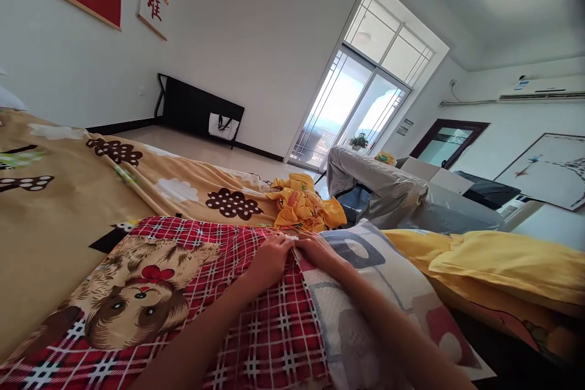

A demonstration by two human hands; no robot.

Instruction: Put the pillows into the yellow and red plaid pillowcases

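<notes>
A red plaid pillowcase (pixel 247 317) with a printed dog lies flat in front of me. Its right edge meets a grey-and-white patterned pillow (pixel 351 311), and I cannot tell whether any of the pillow is inside. My left hand (pixel 273 254) is closed on the far end of that edge, fingers pinched on the cloth. Right beside it, my right hand (pixel 317 250) rests over the pillow's far corner, its fingers bent onto the same edge. The two hands' fingertips nearly touch, with a small whitish bit between them.
Beneath lies a tan blanket (pixel 59 189) with cloud prints. Crumpled orange cloth (pixel 304 204) sits just beyond my hands. Yellow pillows (pixel 503 262) are stacked at the right. Farther off stand a plastic-covered piece of furniture (pixel 379 173), a black folded panel (pixel 196 103) and a glass door (pixel 342 103).
</notes>
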